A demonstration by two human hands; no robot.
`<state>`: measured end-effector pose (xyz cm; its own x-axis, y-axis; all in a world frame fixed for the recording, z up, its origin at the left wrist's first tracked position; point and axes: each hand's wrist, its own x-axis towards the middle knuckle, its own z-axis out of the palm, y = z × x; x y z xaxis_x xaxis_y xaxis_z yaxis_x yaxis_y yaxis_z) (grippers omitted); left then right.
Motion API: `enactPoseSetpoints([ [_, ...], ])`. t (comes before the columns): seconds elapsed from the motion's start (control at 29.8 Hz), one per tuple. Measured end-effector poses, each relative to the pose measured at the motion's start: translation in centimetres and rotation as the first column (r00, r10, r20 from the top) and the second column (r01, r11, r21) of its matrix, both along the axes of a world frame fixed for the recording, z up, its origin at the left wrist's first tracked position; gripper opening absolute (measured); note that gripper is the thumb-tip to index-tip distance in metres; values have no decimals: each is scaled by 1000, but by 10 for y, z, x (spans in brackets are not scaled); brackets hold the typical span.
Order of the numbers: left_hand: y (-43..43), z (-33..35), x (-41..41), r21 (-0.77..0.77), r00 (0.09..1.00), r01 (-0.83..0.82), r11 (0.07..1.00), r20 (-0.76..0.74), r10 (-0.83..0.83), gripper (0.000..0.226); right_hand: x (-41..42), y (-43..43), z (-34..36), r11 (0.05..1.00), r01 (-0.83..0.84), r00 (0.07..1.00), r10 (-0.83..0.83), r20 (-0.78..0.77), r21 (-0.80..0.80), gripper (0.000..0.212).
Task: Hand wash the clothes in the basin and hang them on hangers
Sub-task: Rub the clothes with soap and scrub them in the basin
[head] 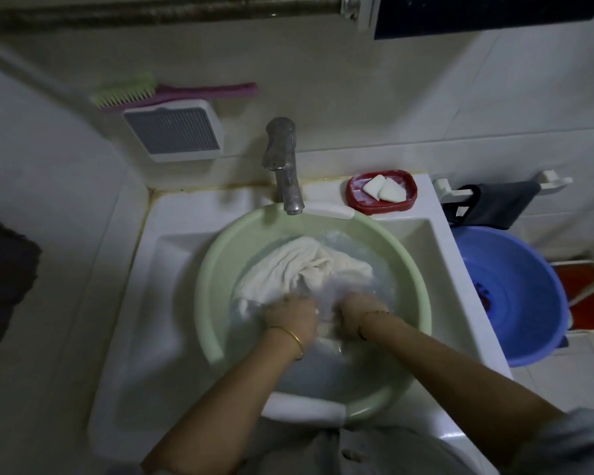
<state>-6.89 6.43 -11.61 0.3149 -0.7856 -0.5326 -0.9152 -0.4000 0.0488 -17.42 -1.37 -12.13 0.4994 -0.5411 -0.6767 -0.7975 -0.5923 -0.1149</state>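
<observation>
A pale green basin [206,282] full of cloudy water sits in the white sink. A wet white garment [288,265] lies bunched in it, its far part heaped above the water. My left hand [290,315] and my right hand [360,311] are side by side in the near half of the basin, both with fingers curled into the cloth and gripping it. The fingertips are blurred and partly under water. A gold bangle circles my left wrist.
A metal tap [283,166] stands behind the basin. A red soap dish [381,192] with two soap pieces sits on the sink's back right corner. A blue basin [515,296] stands to the right on the floor. A brush [172,92] and grey box hang on the wall.
</observation>
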Motion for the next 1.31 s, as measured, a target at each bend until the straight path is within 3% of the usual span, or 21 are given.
enactPoseSetpoints([
  [0.1,1,20,11,-212,999,-3,977,36,11,41,-5,-11,11,967,249,926,-251,283,44,19],
  [0.13,1,27,15,-294,999,-48,955,-33,40,36,-9,-14,14,929,343,823,-368,433,139,12],
  [0.2,2,45,19,-394,929,-283,875,-339,148,24,-16,-21,20,850,394,597,-526,606,350,8],
  [0.24,2,53,21,-391,863,-387,835,-472,179,19,-19,-24,22,844,350,562,-537,629,407,13],
  [0.37,0,75,28,-476,760,-499,725,-642,102,21,-16,-18,33,875,106,704,-401,586,472,45],
  [0.44,-2,81,31,-498,735,-522,693,-674,70,24,-14,-14,34,886,79,720,-368,589,457,43],
  [0.54,-2,84,36,-494,702,-556,668,-710,60,28,-10,-11,34,959,75,751,-234,617,273,27],
  [0.64,1,85,41,-500,722,-533,682,-689,59,30,-13,-19,35,983,108,760,-180,624,151,31],
  [0.74,5,86,48,-491,764,-473,732,-642,63,33,-24,-29,49,938,182,670,-337,661,294,29],
  [0.84,10,92,50,-470,806,-368,802,-592,23,30,-34,-37,64,936,184,655,-346,672,301,34],
  [0.94,12,103,52,-367,849,-181,913,-527,-43,27,-41,-44,74,930,220,628,-366,687,295,24],
  [1.04,12,99,57,-154,925,107,982,-347,-156,33,-48,-47,82,919,208,619,-389,682,335,16],
  [1.14,11,90,52,-38,956,148,988,-251,-153,36,-52,-41,85,817,207,508,-560,654,538,19],
  [1.21,9,88,47,-49,977,88,995,-190,-96,47,-51,-39,77,727,218,411,-673,615,651,24],
  [1.31,2,88,38,-116,989,76,990,-118,-89,34,-49,-34,68,587,222,296,-801,520,779,34],
])
